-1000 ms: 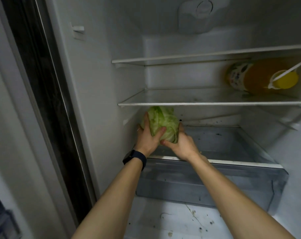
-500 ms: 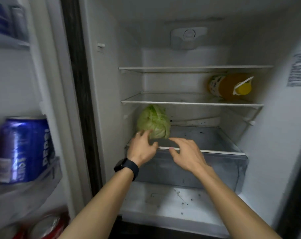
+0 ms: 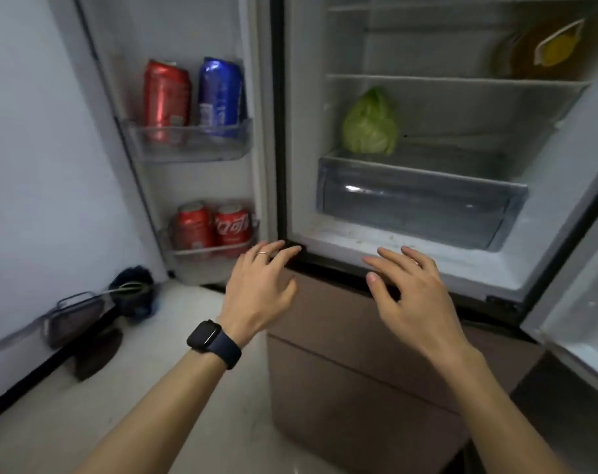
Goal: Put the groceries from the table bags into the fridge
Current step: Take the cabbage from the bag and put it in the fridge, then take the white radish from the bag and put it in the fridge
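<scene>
A green cabbage (image 3: 369, 124) sits alone on the glass cover above the clear crisper drawer (image 3: 417, 203), at the left of the open fridge (image 3: 301, 97). My left hand (image 3: 260, 285), with a ring and a dark watch on the wrist, hovers with spread fingers in front of the fridge's lower front edge. My right hand (image 3: 410, 289) hovers beside it, fingers relaxed and holding nothing. Both hands are well clear of the cabbage. An orange juice bottle (image 3: 544, 49) lies on the shelf above, at the right.
The left door (image 3: 188, 142) stands open with a red can (image 3: 166, 94) and a blue can (image 3: 220, 94) in its upper bin and two red cans (image 3: 212, 227) in the lower one. Brown freezer drawers (image 3: 352, 367) lie below. A dark object (image 3: 133, 289) lies on the floor at left.
Both hands let go of the cabbage, which stays on the drawer cover, and drew back out of the fridge. My view pulled back and down, showing the door bins and floor.
</scene>
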`<state>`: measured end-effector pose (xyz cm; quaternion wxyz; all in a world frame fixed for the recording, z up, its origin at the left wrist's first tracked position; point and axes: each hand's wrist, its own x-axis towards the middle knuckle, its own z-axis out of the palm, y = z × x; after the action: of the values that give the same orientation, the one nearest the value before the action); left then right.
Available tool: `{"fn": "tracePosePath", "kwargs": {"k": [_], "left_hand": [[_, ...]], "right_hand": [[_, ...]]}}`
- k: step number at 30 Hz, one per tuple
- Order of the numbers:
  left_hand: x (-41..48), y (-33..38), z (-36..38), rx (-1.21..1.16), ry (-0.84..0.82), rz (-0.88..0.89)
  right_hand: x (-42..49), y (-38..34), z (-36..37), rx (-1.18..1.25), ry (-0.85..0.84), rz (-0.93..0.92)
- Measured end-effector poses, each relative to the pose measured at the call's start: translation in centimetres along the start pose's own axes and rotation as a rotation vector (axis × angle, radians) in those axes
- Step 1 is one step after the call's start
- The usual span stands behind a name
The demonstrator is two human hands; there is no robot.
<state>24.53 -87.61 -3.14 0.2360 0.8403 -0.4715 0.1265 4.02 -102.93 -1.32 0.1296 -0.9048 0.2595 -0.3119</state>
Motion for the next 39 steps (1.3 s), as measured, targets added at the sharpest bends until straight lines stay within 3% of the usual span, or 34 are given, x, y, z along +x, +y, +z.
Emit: {"fn": "tracePosePath", "kwargs": {"k": [5, 12, 23, 29, 39], "left_hand": [[-13.1, -6.5, -5.2, 0.121, -0.024, -0.203], [-31.3, -17.1, -16.6, 0.321, -0.022, -0.563], [-55.7, -31.8, -33.5, 0.428, 0.141, -0.976], [-63.4, -38.7, -39.7, 0.416, 0.17, -1.094], [-68.2, -50.7, -42.0, 0.381, 0.14, -1.172]], "right_hand": [[-5.0, -8.8, 5.3, 0.099, -0.174, -0.127], [-11.0, -27.0, 12.9, 0.201, -0.424, -0.445], [-22.1, -57.2, 21.4, 0.317, -0.553, -0.804], [-26.7, -68.7, 24.7, 0.4, -0.609, -0.874], [-28.5, -79.6, 34.1, 0.42, -0.741, -0.86]]}}
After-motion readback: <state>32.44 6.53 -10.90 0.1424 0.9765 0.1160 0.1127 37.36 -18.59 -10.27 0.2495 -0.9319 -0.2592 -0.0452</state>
